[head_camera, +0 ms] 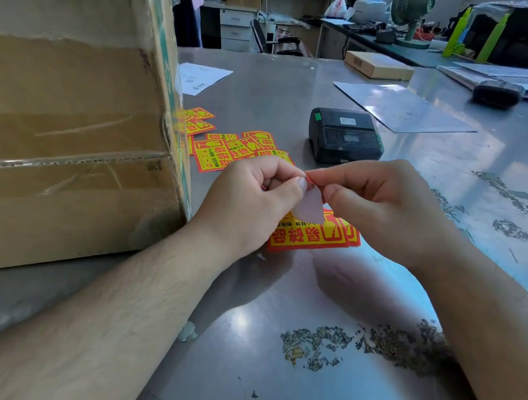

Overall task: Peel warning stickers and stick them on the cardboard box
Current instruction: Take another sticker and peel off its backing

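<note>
A large taped cardboard box (66,113) fills the left side of the steel table. Just right of it, above the table, my left hand (256,195) and my right hand (380,201) meet and both pinch one warning sticker (310,206). Its pale backing side faces me and a thin red edge shows between the fingertips. Under my hands lies a red and yellow warning sticker (315,236) flat on the table. Several more loose stickers (228,151) are scattered behind my left hand, close to the box's right side.
A black handheld label printer (345,136) sits just beyond my hands. Paper sheets (402,109), a flat brown carton (377,65) and a black object (496,93) lie farther back. The table (274,318) has worn, scratched patches near me.
</note>
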`<state>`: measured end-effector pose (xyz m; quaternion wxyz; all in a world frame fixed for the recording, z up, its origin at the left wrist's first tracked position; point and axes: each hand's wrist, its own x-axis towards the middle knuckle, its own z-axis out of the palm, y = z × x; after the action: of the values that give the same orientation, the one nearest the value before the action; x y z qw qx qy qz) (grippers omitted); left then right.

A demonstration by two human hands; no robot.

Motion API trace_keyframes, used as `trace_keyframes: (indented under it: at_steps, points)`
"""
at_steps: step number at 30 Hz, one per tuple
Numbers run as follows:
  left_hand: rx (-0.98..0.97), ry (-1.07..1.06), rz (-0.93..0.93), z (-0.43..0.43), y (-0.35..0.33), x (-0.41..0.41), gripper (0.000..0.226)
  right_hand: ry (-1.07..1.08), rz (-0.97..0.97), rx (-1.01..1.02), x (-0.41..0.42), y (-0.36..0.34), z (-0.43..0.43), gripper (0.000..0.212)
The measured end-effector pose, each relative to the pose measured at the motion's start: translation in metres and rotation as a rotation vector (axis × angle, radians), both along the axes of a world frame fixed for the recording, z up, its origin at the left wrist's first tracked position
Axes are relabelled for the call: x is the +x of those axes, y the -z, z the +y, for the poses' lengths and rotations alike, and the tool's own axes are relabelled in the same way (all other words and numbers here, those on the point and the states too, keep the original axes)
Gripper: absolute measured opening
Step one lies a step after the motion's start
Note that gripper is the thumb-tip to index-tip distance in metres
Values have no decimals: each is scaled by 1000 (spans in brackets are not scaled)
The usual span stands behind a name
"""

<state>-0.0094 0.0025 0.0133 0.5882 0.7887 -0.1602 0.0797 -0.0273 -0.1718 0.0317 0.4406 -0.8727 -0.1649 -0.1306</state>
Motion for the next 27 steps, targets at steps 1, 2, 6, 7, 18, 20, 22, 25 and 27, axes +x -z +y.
trace_keyframes:
  at_steps: [1, 2, 6, 7, 18, 20, 22, 25, 27]
  points:
    - [5, 0, -5, 0, 0, 0, 14, -1, -7, 4, 0, 0, 0, 35]
    - [8, -1, -10, 0, 0, 0, 14, -1, -12, 10, 0, 0, 0, 34]
    - [19, -12, -23, 0, -1, -1, 16, -8, -26, 25, -1, -1, 1, 34]
    - [21, -14, -23, 0, -1, -1, 15, -12, -25, 27, -1, 0, 1, 34]
    - [35, -6, -22, 0, -2, -3, 11, -3, -47, 72, -1, -1, 2, 32]
    - [24, -9, -21, 0, -2, -3, 11, -3, -35, 52, -1, -1, 1, 31]
    - [14, -7, -22, 0, -2, -3, 11, -6, -14, 15, 0, 0, 1, 31]
    - [17, 0, -32, 0, -2, -4, 11, -14, -8, -2, 0, -1, -1, 32]
    - [21, -1, -40, 0, -2, -3, 12, -12, -10, -10, -1, -1, 0, 32]
